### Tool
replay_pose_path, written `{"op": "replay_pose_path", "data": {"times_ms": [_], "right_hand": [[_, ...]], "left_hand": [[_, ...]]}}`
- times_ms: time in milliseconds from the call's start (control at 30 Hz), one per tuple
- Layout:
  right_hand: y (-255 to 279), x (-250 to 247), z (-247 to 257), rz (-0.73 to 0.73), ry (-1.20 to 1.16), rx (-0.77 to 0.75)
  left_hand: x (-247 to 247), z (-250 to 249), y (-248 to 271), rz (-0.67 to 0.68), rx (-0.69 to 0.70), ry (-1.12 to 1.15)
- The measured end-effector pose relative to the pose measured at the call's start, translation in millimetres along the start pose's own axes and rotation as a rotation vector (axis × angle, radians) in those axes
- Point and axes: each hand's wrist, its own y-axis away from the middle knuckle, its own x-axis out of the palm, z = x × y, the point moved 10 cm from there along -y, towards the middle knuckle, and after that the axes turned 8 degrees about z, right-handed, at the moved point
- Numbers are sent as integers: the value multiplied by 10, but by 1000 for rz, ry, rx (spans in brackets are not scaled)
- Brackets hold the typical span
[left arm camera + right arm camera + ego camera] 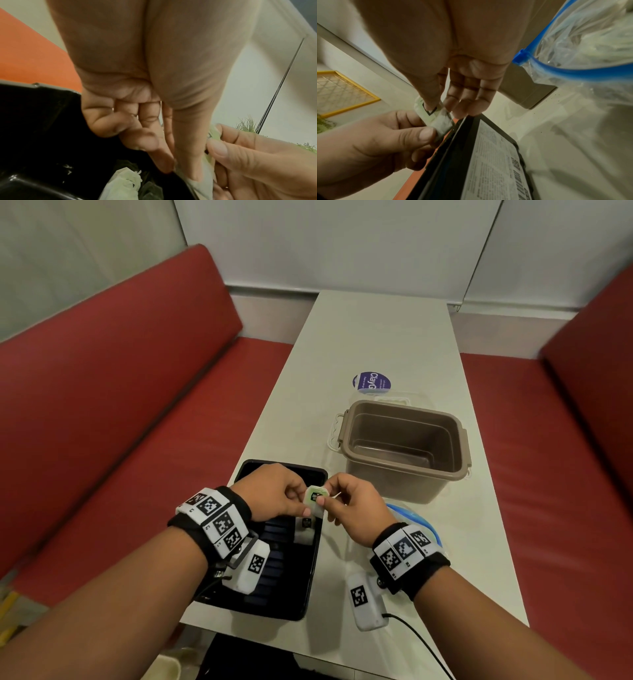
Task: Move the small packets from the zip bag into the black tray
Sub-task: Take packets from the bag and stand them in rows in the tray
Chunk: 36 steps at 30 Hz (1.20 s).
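Both hands hold one small white-and-green packet (317,499) just above the right edge of the black tray (310,587). My left hand (274,498) pinches its lower end between thumb and fingers, and my right hand (346,508) pinches its upper part. The right wrist view shows the packet (435,117) between both thumbs; in the left wrist view the packet (204,180) is mostly hidden by my left thumb. Another packet (305,530) lies in the tray. The clear zip bag (421,522) with a blue seal lies to the right, under my right wrist, with packets (594,44) inside.
An open brown plastic bin (404,446) stands behind the hands on the white table (373,337). Its clear lid with a purple label (371,381) lies farther back. Red benches (120,412) flank the table. A wrist camera cable (421,642) trails near the front edge.
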Motion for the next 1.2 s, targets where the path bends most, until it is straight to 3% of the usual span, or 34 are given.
{"op": "replay_pose_path", "data": {"times_ms": [167,267,467,600,667,833,1200], "right_hand": [[-16,65,-78,13,44,49],[-15,85,-184,38,60,115],[29,146,-286,96,87,162],[45,180,-316,127,13,170],[49,215,-329,142,-24,173],[33,246,-370,137,-60,189],[30,242,-348,158,-86,189]], "left_hand": [[-20,266,-28,3,-143,-76],[114,486,-72,111,-286,-187],[522,602,-184,341,-417,-333],[654,713,-273,385,-515,-439],[669,745,-309,365,-530,-460],[783,801,-290,384,-513,-267],[680,686,-403,267,-481,-388]]}}
